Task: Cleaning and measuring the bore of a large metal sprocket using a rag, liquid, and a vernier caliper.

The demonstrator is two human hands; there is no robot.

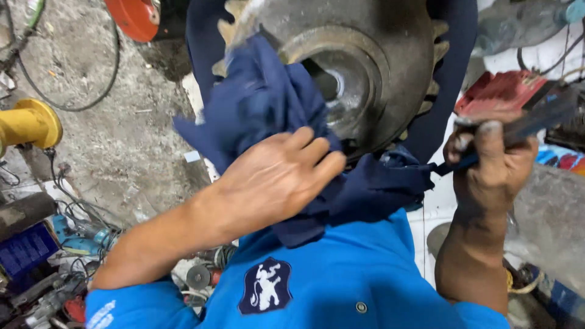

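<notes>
Here, the left hand [277,176] lies palm-down with its fingers held close together, pressing a crumpled dark navy cloth rag [268,103] against the face of a large, grimy grey metal toothed gear wheel [372,55]. The rag bunches up over the wheel's left side and trails down under the hand, reaching across towards the lower right, where more of it gathers just below the wheel's rim. The wheel fills the upper middle of the view, with its round central bore just right of the rag and its teeth showing along the right edge. The right hand [490,164] is closed in a fist around the dark handle of a tool [524,125], which is too blurred to tell apart further; it sits to the right of the wheel, apart from it. Below both hands is the person's bright blue shirt [341,274]. On the dusty concrete floor [122,140] to the left lie a yellow cylindrical fitting [27,125], black cables and scattered power tools.
</notes>
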